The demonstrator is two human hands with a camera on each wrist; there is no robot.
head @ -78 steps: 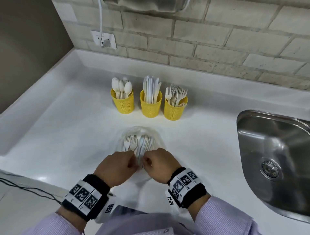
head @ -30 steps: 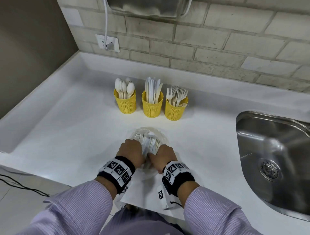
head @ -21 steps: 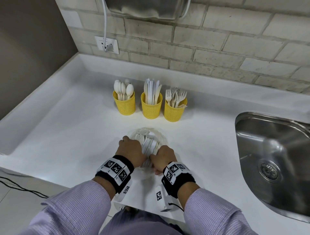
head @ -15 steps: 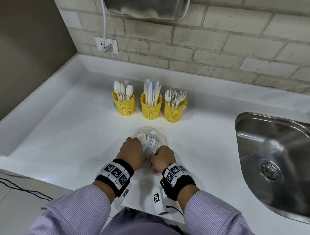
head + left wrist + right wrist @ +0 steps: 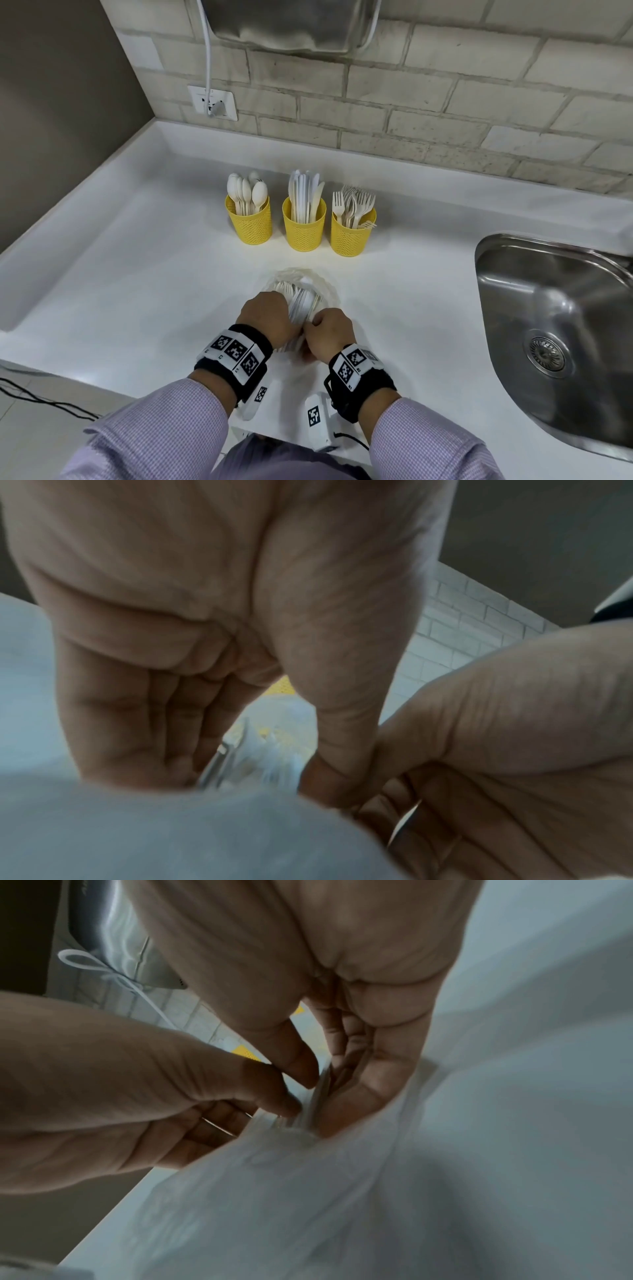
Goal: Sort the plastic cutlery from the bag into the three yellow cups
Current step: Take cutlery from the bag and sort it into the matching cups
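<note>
Three yellow cups stand in a row at the back of the white counter: spoons (image 5: 249, 224), knives (image 5: 303, 229), forks (image 5: 352, 234). In front of them lies a clear bag (image 5: 308, 282) with white cutlery (image 5: 299, 301) bunched inside. My left hand (image 5: 269, 317) grips the bundle through the bag from the left, its fingers (image 5: 154, 737) and thumb (image 5: 342, 737) curled round it. From the right, my right hand (image 5: 328, 329) pinches the same bag, thumb (image 5: 294, 1056) against fingers (image 5: 359, 1096). The bag's loose plastic (image 5: 342, 1204) trails toward me.
A steel sink (image 5: 555, 325) is sunk into the counter (image 5: 154, 291) on the right. A raised rim runs along the counter's left and back. A socket with a white cable (image 5: 212, 102) and a steel unit (image 5: 291, 24) are on the brick wall.
Both hands slid forward along the bag and gathered the spread cutlery into a tight bundle. Over the last half second they have barely moved.
</note>
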